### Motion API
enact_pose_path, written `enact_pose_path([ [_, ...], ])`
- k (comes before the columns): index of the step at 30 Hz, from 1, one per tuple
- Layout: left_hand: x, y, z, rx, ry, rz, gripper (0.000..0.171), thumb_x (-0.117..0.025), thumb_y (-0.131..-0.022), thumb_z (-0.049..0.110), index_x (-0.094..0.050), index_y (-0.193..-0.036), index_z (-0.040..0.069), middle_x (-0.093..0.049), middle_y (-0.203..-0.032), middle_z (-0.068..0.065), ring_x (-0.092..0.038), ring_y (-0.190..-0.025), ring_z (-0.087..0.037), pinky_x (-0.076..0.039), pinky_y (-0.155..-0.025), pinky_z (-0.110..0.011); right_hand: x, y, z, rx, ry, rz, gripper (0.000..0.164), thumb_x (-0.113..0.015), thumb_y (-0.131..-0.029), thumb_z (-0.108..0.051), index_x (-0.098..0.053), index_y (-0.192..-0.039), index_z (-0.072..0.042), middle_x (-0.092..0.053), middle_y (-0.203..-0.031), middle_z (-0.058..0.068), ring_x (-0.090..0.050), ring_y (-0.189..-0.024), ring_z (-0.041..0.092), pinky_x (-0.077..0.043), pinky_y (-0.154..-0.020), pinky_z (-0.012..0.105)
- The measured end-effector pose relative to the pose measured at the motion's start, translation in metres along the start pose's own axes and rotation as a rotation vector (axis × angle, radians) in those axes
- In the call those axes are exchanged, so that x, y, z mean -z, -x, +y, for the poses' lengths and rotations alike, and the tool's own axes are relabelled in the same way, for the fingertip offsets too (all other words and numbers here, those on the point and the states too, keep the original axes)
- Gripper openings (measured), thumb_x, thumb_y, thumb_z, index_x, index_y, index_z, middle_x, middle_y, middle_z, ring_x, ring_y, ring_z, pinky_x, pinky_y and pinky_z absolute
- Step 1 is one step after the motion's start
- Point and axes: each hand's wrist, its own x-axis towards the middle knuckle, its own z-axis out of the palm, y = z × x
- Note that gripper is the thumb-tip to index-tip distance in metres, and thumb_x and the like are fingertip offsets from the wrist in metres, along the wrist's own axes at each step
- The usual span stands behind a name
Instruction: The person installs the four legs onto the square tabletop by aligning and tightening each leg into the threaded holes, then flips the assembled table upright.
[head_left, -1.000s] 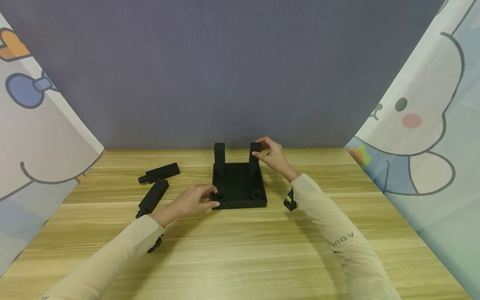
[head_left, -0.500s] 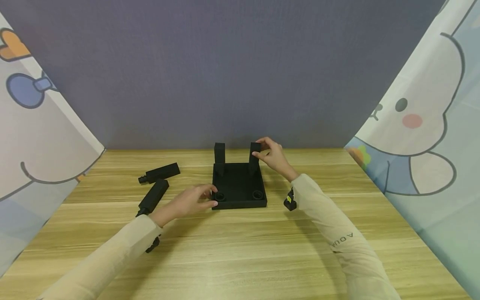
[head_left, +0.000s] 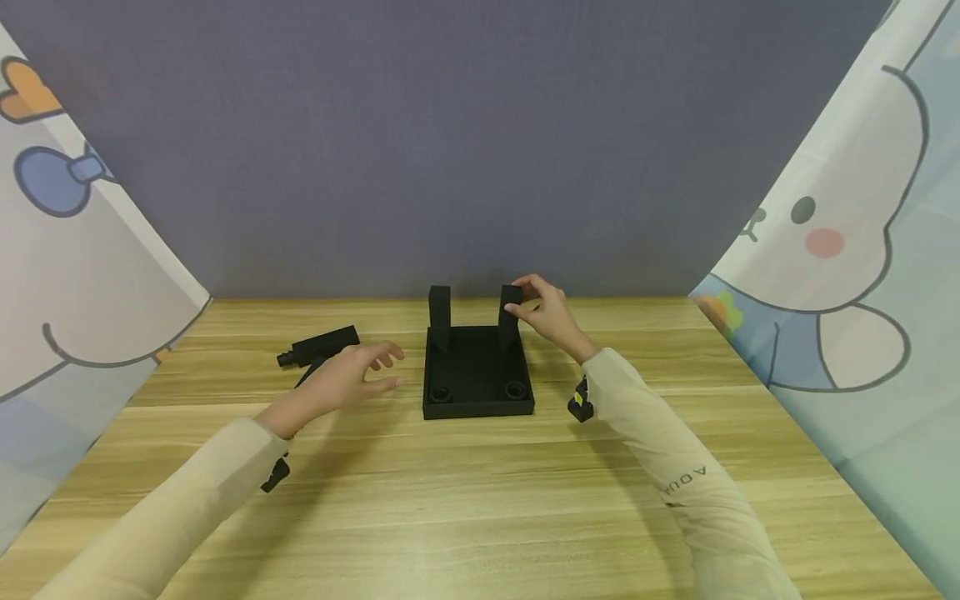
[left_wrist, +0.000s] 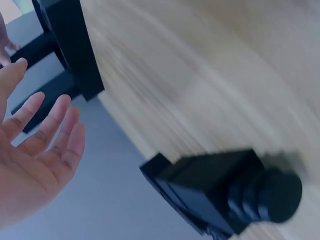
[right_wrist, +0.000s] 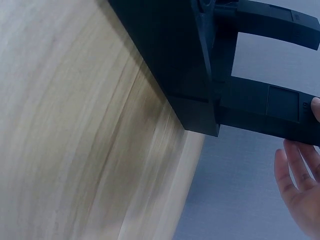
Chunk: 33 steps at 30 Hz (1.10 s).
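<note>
A black square base (head_left: pixel 478 367) lies on the table with round sockets at its two near corners. Two black square legs stand upright at its far corners, the left leg (head_left: pixel 440 307) and the right leg (head_left: pixel 508 307). My right hand (head_left: pixel 551 317) pinches the right leg near its top, thumb on one side and fingers on the other, as the right wrist view also shows. My left hand (head_left: pixel 341 382) hovers left of the base with fingers spread, holding nothing. Beneath it is a loose leg (left_wrist: pixel 210 180) with a round stepped end, mostly hidden by the hand in the head view.
Another loose leg (head_left: pixel 330 342) lies on the wooden table (head_left: pixel 480 500) just behind the first. A grey panel (head_left: pixel 465 150) rises behind the table. Cartoon-printed sheets (head_left: pixel 847 208) flank it on both sides.
My left hand has come away from the base's near left corner and moved left, over the loose leg. My right hand stays at the right upright leg.
</note>
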Motion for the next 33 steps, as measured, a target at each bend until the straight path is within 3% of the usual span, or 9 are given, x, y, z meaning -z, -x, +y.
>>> enact_pose_path([
  [10, 0.018, 0.011, -0.026, 0.045, -0.110, 0.079, 0.038, -0.065, -0.085, 0.029, -0.057, -0.115, 0.009, -0.062, -0.109, -0.014, -0.060, -0.096, -0.032, -0.050, -0.077, -0.044, -0.001, 0.000, 0.000, 0.013, -0.001, 0.008, 0.036, -0.070, -0.081, -0.017, -0.056, -0.113, -0.006, -0.065, -0.099, 0.015, -0.063, -0.089, 0.026, -0.051, -0.070, 0.040],
  [17, 0.026, 0.021, -0.040, 0.102, -0.105, 0.077, 0.035, -0.065, -0.086, 0.024, -0.056, -0.115, 0.006, -0.058, -0.112, -0.019, -0.056, -0.102, -0.034, -0.048, -0.081, -0.046, -0.001, 0.000, 0.001, 0.024, -0.004, 0.007, 0.036, -0.069, -0.082, -0.017, -0.055, -0.113, -0.005, -0.065, -0.101, 0.015, -0.063, -0.091, 0.026, -0.050, -0.072, 0.040],
  [24, 0.027, 0.029, -0.049, 0.155, -0.138, 0.097, 0.042, -0.064, -0.085, 0.035, -0.056, -0.113, 0.005, -0.058, -0.110, -0.023, -0.056, -0.099, -0.038, -0.048, -0.074, -0.049, 0.000, 0.000, 0.001, -0.001, -0.006, -0.004, 0.036, -0.069, -0.082, -0.018, -0.055, -0.114, -0.007, -0.064, -0.102, 0.013, -0.062, -0.091, 0.025, -0.049, -0.068, 0.037],
  [33, 0.025, 0.037, -0.053, 0.208, -0.175, 0.103, 0.040, -0.067, -0.083, 0.026, -0.056, -0.115, 0.004, -0.054, -0.112, -0.026, -0.057, -0.093, -0.040, -0.048, -0.061, -0.045, -0.001, 0.000, 0.002, 0.006, -0.009, 0.001, 0.036, -0.069, -0.082, -0.017, -0.055, -0.113, -0.006, -0.064, -0.102, 0.013, -0.062, -0.091, 0.025, -0.050, -0.074, 0.040],
])
